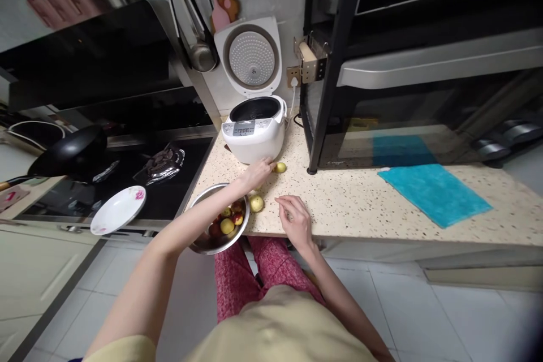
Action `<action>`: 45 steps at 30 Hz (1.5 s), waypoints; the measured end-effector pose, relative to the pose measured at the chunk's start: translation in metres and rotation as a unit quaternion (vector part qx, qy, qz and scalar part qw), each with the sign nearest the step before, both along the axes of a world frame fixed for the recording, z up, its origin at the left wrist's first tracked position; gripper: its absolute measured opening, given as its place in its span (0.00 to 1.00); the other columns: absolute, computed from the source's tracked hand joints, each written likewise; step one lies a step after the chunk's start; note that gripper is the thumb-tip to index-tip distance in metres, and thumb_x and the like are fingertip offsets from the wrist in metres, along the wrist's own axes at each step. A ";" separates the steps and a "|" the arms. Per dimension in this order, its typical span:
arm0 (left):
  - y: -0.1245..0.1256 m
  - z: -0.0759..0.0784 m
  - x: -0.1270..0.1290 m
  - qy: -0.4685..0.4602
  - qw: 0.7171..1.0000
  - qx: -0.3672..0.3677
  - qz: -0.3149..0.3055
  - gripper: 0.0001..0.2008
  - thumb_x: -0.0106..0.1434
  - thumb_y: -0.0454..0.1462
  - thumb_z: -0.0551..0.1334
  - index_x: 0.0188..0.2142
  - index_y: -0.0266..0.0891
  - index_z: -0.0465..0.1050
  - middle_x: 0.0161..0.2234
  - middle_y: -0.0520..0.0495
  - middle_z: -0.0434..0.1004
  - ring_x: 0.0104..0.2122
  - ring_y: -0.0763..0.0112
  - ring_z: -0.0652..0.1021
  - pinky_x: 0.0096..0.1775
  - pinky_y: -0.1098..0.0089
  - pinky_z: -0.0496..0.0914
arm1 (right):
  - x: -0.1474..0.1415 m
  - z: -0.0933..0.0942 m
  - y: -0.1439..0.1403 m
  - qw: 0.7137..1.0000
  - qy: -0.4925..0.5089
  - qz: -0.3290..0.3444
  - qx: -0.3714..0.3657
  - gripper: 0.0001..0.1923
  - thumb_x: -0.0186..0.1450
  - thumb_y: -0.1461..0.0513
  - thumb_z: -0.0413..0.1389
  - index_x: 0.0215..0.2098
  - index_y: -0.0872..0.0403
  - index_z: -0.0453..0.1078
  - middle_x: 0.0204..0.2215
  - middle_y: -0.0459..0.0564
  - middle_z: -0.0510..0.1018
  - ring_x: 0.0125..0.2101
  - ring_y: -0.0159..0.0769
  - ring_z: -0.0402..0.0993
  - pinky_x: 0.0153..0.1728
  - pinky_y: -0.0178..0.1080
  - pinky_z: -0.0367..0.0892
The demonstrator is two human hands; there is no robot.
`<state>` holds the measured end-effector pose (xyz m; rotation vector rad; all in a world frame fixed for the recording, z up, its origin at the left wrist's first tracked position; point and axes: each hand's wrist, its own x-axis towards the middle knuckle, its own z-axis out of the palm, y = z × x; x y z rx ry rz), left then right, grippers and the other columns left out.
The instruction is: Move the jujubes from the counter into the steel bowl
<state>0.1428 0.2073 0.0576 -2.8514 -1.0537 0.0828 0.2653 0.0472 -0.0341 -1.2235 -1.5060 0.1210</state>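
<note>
My left hand (258,174) reaches across the metal bowl (195,203), its fingertips closed on a small yellow-green fruit (280,167) at the counter, in front of the rice cooker. Another round yellow-green fruit (257,203) rests on the counter beside the bowl, and one more is partly hidden by my left hand. Inside the bowl lie several red and yellow fruits (227,226); my forearm covers part of them. My right hand (296,220) hovers near the counter's front edge, fingers loosely curled and thumb apart, with nothing visible in it.
The white rice cooker (254,144) stands with its lid raised. To the left, a flowered plate (119,212) sits by the black stove (127,178) and a wok (76,150). A black oven rack (316,124) and a blue cloth (435,195) are on the right.
</note>
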 end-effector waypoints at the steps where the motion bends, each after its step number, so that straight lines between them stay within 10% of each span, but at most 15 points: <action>1: -0.001 0.001 -0.001 -0.002 1.000 0.001 0.008 0.20 0.68 0.23 0.56 0.58 0.31 0.72 0.53 0.33 0.76 0.52 0.56 0.79 0.52 0.62 0.73 | 0.000 0.000 0.000 1.000 0.002 0.001 0.000 0.16 0.72 0.68 0.51 0.45 0.48 0.80 0.39 0.51 0.83 0.42 0.41 0.80 0.46 0.46 0.76; 17: -0.009 0.006 -0.010 -0.093 0.993 -0.058 0.033 0.12 0.61 0.30 0.69 0.46 0.35 0.77 0.43 0.40 0.82 0.37 0.61 0.82 0.37 0.67 0.74 | 0.002 -0.004 0.002 0.999 0.028 -0.002 0.027 0.15 0.71 0.70 0.53 0.45 0.49 0.80 0.39 0.51 0.83 0.42 0.40 0.79 0.44 0.44 0.75; 26: -0.055 0.040 -0.094 -0.229 0.970 -0.061 0.045 0.11 0.64 0.32 0.66 0.47 0.36 0.76 0.47 0.41 0.75 0.38 0.64 0.80 0.41 0.65 0.77 | 0.003 -0.006 0.002 0.999 0.018 0.006 0.026 0.15 0.71 0.69 0.53 0.45 0.50 0.80 0.40 0.52 0.83 0.42 0.41 0.79 0.45 0.45 0.75; 33: -0.086 0.024 -0.141 -0.141 0.983 -0.055 0.104 0.12 0.67 0.32 0.64 0.50 0.40 0.76 0.48 0.43 0.78 0.42 0.61 0.82 0.46 0.63 0.76 | 0.002 -0.006 0.002 1.000 0.000 0.006 0.025 0.14 0.72 0.68 0.53 0.45 0.50 0.80 0.39 0.52 0.83 0.42 0.42 0.79 0.44 0.46 0.76; 45: -0.079 0.010 -0.147 -0.115 0.983 -0.094 0.108 0.11 0.68 0.32 0.61 0.47 0.40 0.80 0.48 0.41 0.81 0.47 0.59 0.82 0.50 0.63 0.76 | 0.002 -0.005 0.002 0.999 -0.019 0.002 0.040 0.14 0.71 0.69 0.53 0.46 0.50 0.80 0.38 0.52 0.83 0.42 0.42 0.79 0.42 0.45 0.77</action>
